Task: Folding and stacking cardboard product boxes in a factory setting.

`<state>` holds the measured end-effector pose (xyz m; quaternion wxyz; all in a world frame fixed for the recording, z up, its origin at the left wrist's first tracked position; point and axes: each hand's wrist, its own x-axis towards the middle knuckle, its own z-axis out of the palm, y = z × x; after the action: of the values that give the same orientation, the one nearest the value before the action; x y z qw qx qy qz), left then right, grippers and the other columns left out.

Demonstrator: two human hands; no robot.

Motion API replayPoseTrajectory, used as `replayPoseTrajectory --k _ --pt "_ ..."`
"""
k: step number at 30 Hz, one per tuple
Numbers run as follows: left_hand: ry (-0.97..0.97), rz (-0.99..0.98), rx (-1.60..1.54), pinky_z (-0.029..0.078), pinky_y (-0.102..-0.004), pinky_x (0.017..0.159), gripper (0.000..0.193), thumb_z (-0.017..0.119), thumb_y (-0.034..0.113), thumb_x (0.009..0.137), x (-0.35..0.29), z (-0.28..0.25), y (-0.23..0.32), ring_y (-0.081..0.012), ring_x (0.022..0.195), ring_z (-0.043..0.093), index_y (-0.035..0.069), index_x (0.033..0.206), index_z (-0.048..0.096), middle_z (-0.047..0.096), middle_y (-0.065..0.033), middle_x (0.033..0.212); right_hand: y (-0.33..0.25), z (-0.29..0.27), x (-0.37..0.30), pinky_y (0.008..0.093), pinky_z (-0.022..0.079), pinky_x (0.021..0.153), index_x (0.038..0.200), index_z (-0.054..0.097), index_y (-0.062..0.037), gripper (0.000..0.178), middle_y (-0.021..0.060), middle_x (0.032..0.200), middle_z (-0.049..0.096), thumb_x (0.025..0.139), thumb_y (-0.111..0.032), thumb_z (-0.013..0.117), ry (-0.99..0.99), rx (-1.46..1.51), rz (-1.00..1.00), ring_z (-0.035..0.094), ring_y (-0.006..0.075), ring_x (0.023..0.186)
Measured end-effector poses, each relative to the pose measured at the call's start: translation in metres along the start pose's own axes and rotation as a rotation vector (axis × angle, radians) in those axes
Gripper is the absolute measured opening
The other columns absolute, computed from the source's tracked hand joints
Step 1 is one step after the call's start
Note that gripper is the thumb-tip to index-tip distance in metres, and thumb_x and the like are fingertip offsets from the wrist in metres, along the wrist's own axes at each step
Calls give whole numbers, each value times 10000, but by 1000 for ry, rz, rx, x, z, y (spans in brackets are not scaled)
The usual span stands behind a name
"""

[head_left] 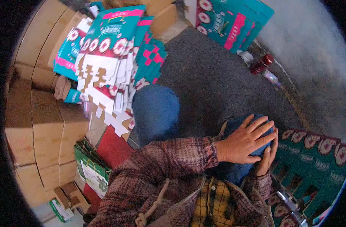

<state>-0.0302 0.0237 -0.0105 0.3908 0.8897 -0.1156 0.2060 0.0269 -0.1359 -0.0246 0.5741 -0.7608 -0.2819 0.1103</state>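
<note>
Floor [207, 75] dark, cartons [21, 128] stacked, hands [241, 143] on knee [234, 125].

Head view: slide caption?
Bare left hand and right hand on blue-trousered right knee; flat teal-and-pink cardboard stacked at left.

My left forearm [176, 152] crosses in front of me to my bent right knee [235, 124]; my left hand [242, 143] lies palm down over it, fingers spread, my right hand [268, 153] cupping its outer side.
</note>
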Motion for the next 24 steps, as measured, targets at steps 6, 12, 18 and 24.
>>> replayPoseTrajectory --k 6,12,18,24 --pt "-177 -306 -465 490 -355 839 455 678 232 824 -40 -114 -4 -268 969 618 -1 1188 534 592 -172 1080 -50 21 17 477 346 1024 1216 531 -2 380 201 1253 532 840 -47 546 -180 -736 -579 529 366 1125" --pt "648 -804 -198 479 -257 738 221 611 141 883 -141 -218 -125 -107 820 584 1 1055 608 630 -64 914 -52 38 23 457 392 973 1095 610 -44 321 98 1095 632 779 -5 573 -190 -853 -575 607 258 983" --pt "758 -748 612 466 -356 742 187 607 143 845 -254 -258 -262 -255 825 591 9 975 608 619 -133 883 -55 50 32 460 392 968 1080 613 -46 312 104 1084 633 775 -4 565 -209 -882 -542 604 268 983" --pt "733 -692 1153 431 -449 835 310 645 218 796 -241 -313 -325 -381 988 531 17 1019 572 576 -205 1033 -51 53 36 473 398 954 1076 607 -42 313 112 1050 641 771 8 559 -187 -925 -524 609 277 966"
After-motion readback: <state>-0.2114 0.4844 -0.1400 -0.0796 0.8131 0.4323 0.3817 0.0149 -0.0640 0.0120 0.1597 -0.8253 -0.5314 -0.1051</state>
